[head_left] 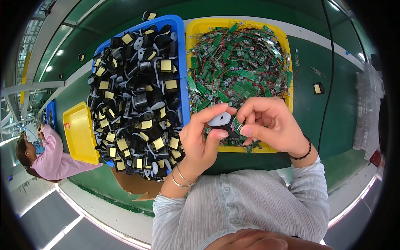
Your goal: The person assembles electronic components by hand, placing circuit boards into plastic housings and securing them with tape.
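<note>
head view is showing both hands meeting over the near edge of the yellow bin (193, 31), which is brimming with small green circuit boards (237, 62) trailing thin red wires. the left hand (200, 141) is clenching a small black part with a white oval face (219, 120) between thumb and forefinger, the white face turned up. the right hand (273, 125) is pinching a small green board (238, 126) in its fingertips, pressing it against the right side of that black part; the two pieces are touching. whether the board is seating into a slot is hidden by the fingers. just left, the blue bin (179, 25) is holding a heap of black parts with yellow labels (137, 108), and a smaller yellow tray (79, 133) is sitting further left on the green surface (333, 104).

the risk here looks like slippage: both grips are fingertip pinches, so the board could be tilting off line and jamming, or dropping back into the tangle of wires below. a loose wire from the pile may also be snagging the board as it is moving.
</note>
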Demonstrator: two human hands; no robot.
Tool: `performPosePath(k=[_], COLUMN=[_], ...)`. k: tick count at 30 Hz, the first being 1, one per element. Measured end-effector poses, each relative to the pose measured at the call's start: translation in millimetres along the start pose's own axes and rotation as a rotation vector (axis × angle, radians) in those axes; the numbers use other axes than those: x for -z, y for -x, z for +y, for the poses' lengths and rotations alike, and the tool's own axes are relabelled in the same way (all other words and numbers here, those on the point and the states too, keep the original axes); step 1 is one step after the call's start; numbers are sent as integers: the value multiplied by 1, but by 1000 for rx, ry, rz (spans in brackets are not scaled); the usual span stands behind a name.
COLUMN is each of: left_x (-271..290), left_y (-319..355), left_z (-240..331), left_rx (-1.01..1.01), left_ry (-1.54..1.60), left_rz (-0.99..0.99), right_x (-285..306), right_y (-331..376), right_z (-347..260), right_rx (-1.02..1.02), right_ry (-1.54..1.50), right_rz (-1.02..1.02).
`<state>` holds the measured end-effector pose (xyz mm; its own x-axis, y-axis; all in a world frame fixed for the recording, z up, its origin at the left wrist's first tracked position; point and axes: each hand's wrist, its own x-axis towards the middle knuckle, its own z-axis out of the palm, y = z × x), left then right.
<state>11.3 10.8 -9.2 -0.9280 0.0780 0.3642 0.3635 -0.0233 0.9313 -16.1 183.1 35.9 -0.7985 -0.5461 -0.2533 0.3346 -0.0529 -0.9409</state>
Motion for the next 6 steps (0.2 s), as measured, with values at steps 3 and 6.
performPosePath(k=[3, 6], left_x=[1, 0], left_y=[-2, -2], left_z=[-2, -4], left_rx=[-74, -105], left_ry=[-69, -66], left_rz=[-15, 3], right_x=[0, -1], right_y=[-1, -3], right_z=[5, 6], right_rx=[31, 38], right_ry=[-44, -132], right_rz=[-34, -62])
